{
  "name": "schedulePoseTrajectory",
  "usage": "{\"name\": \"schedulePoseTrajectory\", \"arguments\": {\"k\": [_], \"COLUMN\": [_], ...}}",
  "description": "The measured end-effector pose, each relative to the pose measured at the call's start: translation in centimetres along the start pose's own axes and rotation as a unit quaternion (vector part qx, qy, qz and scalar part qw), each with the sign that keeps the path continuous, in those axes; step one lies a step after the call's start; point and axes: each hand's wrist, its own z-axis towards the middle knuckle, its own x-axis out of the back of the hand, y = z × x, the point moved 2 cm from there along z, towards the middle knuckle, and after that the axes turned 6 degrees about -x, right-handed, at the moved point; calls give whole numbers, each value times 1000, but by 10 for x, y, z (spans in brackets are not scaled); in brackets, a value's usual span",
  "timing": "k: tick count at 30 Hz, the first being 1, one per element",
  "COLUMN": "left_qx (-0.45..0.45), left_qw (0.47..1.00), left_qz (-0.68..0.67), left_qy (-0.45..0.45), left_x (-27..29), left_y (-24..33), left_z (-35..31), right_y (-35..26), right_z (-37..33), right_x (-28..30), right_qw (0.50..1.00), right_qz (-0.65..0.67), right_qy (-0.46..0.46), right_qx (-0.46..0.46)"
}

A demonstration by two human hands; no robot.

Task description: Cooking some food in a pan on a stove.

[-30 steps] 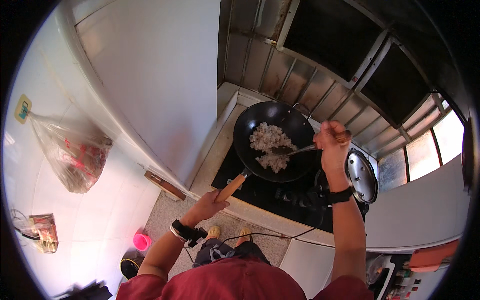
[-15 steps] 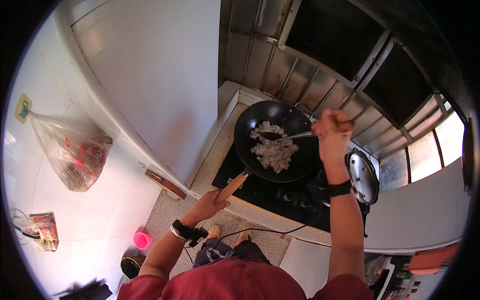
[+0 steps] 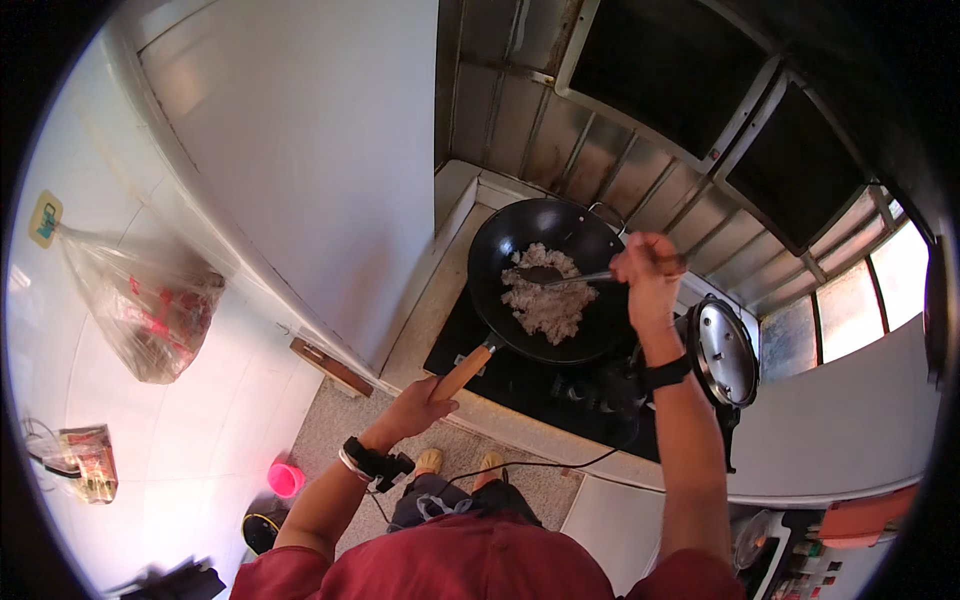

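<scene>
A black wok (image 3: 600, 325) sits on the stove, tilted slightly in view, with a pale, crumbly heap of food (image 3: 548, 310) in its middle. Its wooden handle (image 3: 464, 374) points toward me, and my left hand (image 3: 415, 408) is wrapped round it. Over the wok's right rim, my right hand (image 3: 650, 262) is closed round the grip of a metal cooking spatula (image 3: 592, 278). The spatula's dark, rounded head rests in the upper part of the food. Whether the food is rice or mince I cannot make out.
Right of the wok stands a dark pot with a shiny lid (image 3: 722, 352). A cable (image 3: 545, 463) runs in front of the black hob (image 3: 520, 372). A tall white panel (image 3: 300, 170) rises at left; a plastic bag (image 3: 150, 305) hangs on the wall. A range hood (image 3: 680, 80) hangs above.
My right hand has moved slightly left and down, and the spatula's head has shifted a little within the food. My left hand keeps its hold on the wok handle.
</scene>
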Motion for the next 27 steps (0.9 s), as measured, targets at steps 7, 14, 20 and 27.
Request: {"name": "schedulePoseTrajectory", "arguments": {"k": [7,14,20,27], "left_qx": [-20,-16,-34,-13], "left_qw": [1000,999,999,1000], "left_qz": [13,47,16,24], "left_qy": [9,2,8,7], "left_x": [-2,0,-3,0], "left_y": [0,-2,-1,8], "left_z": [2,0,3,-2], "right_y": [9,-49,-28,-37], "right_z": [-14,-20,-24,-42], "right_x": [16,23,25,22], "right_qw": [998,996,999,998], "right_qz": [48,71,-3,14], "right_qy": [-22,-42,-25,-45], "right_qx": [-20,-38,-30,-52]}}
